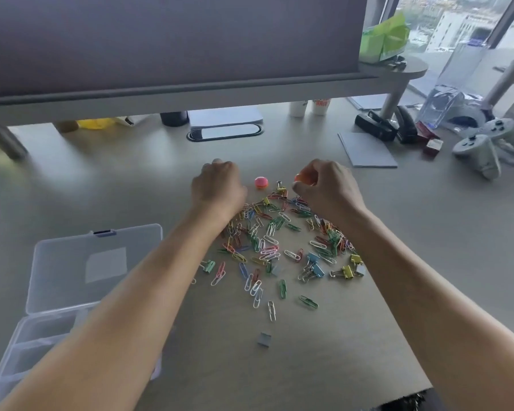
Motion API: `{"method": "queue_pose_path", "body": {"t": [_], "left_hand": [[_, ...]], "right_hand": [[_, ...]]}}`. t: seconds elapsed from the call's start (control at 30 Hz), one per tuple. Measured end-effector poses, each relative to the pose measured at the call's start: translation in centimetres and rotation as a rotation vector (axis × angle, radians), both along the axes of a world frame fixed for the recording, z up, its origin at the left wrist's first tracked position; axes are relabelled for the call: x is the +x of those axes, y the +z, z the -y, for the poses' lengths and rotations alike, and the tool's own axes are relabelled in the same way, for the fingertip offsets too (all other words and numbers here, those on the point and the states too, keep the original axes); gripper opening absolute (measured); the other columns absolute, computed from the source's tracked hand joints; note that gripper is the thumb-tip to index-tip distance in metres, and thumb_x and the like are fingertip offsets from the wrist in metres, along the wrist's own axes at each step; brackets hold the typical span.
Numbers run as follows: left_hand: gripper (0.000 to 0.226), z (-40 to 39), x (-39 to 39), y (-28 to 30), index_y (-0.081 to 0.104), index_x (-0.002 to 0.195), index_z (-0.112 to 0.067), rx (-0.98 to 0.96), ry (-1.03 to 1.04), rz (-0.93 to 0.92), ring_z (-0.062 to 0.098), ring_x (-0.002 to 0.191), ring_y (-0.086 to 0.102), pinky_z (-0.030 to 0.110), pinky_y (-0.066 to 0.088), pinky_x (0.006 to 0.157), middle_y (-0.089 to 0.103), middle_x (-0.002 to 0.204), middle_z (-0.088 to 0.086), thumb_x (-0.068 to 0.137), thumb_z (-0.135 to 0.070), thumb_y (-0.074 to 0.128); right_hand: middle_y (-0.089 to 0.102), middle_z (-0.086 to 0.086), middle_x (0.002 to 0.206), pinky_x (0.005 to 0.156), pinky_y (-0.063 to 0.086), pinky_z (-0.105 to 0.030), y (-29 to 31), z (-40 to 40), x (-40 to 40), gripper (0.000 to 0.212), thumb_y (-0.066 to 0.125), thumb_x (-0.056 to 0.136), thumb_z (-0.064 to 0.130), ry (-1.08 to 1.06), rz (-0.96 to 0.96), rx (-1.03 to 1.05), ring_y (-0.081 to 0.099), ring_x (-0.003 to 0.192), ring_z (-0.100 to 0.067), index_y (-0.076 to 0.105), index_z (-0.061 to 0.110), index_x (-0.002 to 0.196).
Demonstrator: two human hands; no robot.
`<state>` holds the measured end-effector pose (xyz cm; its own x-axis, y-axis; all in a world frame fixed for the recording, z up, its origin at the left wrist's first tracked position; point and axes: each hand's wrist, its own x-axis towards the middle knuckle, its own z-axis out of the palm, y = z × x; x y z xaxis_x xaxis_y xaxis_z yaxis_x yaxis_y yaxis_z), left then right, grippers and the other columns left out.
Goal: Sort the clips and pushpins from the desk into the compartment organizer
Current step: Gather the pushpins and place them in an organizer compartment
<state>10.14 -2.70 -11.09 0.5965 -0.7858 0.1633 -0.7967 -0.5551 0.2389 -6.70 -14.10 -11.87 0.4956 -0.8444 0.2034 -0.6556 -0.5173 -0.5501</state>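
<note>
A heap of coloured paper clips (pixel 267 244) and small binder clips (pixel 315 269) is spread over the middle of the desk. A pink round pushpin (pixel 261 182) lies at the heap's far edge. My right hand (pixel 324 185) is curled beyond the heap and pinches an orange pushpin (pixel 299 176) between its fingertips. My left hand (pixel 218 185) hovers left of the pink pushpin with its fingers curled down; what is under them is hidden. The clear compartment organizer (pixel 42 339) lies at the lower left with its lid (pixel 95 262) open, partly covered by my left forearm.
A grey staple block (pixel 264 339) lies near the front. A raised shelf (pixel 175 93) spans the back. At the right stand a notepad (pixel 365 149), black staplers (pixel 377 124), small red boxes (pixel 432 146) and white game controllers (pixel 484 149). Paper cups (pixel 309 106) stand under the shelf.
</note>
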Motion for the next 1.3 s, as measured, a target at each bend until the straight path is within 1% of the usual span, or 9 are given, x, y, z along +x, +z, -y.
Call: {"method": "queue_pose_path", "body": {"t": [0.2, 0.33, 0.47, 0.6, 0.77, 0.87, 1.07, 1.17, 1.3], "left_hand": [[0.024, 1.1, 2.0, -1.0, 0.069, 0.1, -0.007, 0.051, -0.004, 0.02, 0.036, 0.105, 0.058, 0.039, 0.047, 0.081, 0.064, 0.108, 0.014, 0.087, -0.025, 0.063], [0.023, 1.4, 2.8, -1.5, 0.071, 0.098, -0.01, 0.049, -0.008, 0.006, 0.035, 0.108, 0.057, 0.04, 0.047, 0.086, 0.066, 0.107, 0.013, 0.087, -0.03, 0.066], [0.024, 1.2, 3.3, -1.4, 0.071, 0.098, -0.009, 0.006, -0.019, 0.027, 0.034, 0.108, 0.055, 0.039, 0.044, 0.083, 0.065, 0.106, 0.013, 0.089, -0.03, 0.066], [0.023, 0.5, 3.7, -0.8, 0.071, 0.098, -0.007, -0.033, -0.012, 0.031, 0.034, 0.102, 0.059, 0.04, 0.047, 0.082, 0.066, 0.104, 0.013, 0.089, -0.028, 0.067], [0.018, -0.6, 4.0, 0.2, 0.07, 0.095, -0.007, -0.062, -0.001, 0.038, 0.034, 0.095, 0.06, 0.039, 0.048, 0.078, 0.068, 0.099, 0.013, 0.09, -0.024, 0.064], [0.018, -1.3, 4.1, 0.6, 0.07, 0.099, -0.007, -0.086, 0.006, 0.036, 0.035, 0.098, 0.06, 0.04, 0.051, 0.08, 0.068, 0.103, 0.013, 0.092, -0.021, 0.061], [0.022, -3.1, 3.6, 1.0, 0.064, 0.112, -0.008, -0.145, 0.037, 0.01, 0.036, 0.101, 0.061, 0.041, 0.051, 0.084, 0.069, 0.108, 0.012, 0.095, -0.022, 0.059], [0.015, -4.7, 3.1, 1.3, 0.065, 0.101, -0.009, -0.17, 0.075, -0.034, 0.036, 0.096, 0.062, 0.041, 0.052, 0.081, 0.07, 0.099, 0.011, 0.093, -0.021, 0.061], [0.011, -8.4, 1.4, 2.0, 0.067, 0.097, -0.011, -0.211, 0.117, -0.096, 0.034, 0.096, 0.063, 0.04, 0.053, 0.081, 0.07, 0.099, 0.01, 0.091, -0.018, 0.062]], "right_hand": [[0.075, 0.002, 0.1, 0.083, 0.058, -0.039, 0.2, 0.9, 3.9, 0.024, 0.079, 0.087, 0.034, 0.127, -0.011, -0.035, 0.067, 0.092, -0.021, 0.076, 0.021, 0.107], [0.075, 0.006, 0.097, 0.08, 0.056, -0.035, 0.1, 1.2, 5.6, 0.026, 0.081, 0.086, 0.037, 0.22, -0.06, -0.061, 0.067, 0.09, -0.017, 0.077, 0.022, 0.107], [0.075, 0.005, 0.1, 0.08, 0.058, -0.04, -0.3, 0.9, 6.6, 0.023, 0.077, 0.087, 0.036, 0.262, -0.116, -0.086, 0.067, 0.091, -0.018, 0.076, 0.023, 0.107], [0.075, 0.001, 0.102, 0.077, 0.059, -0.038, -0.6, 0.3, 7.6, 0.025, 0.072, 0.09, 0.036, 0.268, -0.197, -0.145, 0.069, 0.09, -0.024, 0.074, 0.024, 0.112], [0.075, -0.012, 0.097, 0.075, 0.06, -0.045, -1.0, -0.2, 8.5, 0.025, 0.07, 0.088, 0.022, 0.28, -0.229, -0.219, 0.07, 0.086, -0.035, 0.07, 0.013, 0.111], [0.075, -0.015, 0.093, 0.074, 0.06, -0.045, -1.1, -0.3, 8.4, 0.022, 0.071, 0.086, 0.016, 0.293, -0.239, -0.244, 0.069, 0.084, -0.037, 0.071, 0.009, 0.107], [0.076, -0.016, 0.097, 0.08, 0.057, -0.04, -1.1, -1.1, 7.7, 0.022, 0.072, 0.088, 0.017, 0.284, -0.174, -0.201, 0.069, 0.091, -0.036, 0.073, 0.007, 0.108], [0.077, -0.011, 0.104, 0.085, 0.056, -0.036, -0.2, -2.3, 7.2, 0.03, 0.076, 0.088, 0.018, 0.27, -0.075, -0.12, 0.069, 0.095, -0.028, 0.074, 0.01, 0.117], [0.078, -0.006, 0.1, 0.087, 0.061, -0.04, 0.8, -5.9, 6.4, 0.029, 0.081, 0.086, 0.017, 0.285, 0.069, -0.013, 0.074, 0.09, -0.022, 0.076, 0.012, 0.114]]}}
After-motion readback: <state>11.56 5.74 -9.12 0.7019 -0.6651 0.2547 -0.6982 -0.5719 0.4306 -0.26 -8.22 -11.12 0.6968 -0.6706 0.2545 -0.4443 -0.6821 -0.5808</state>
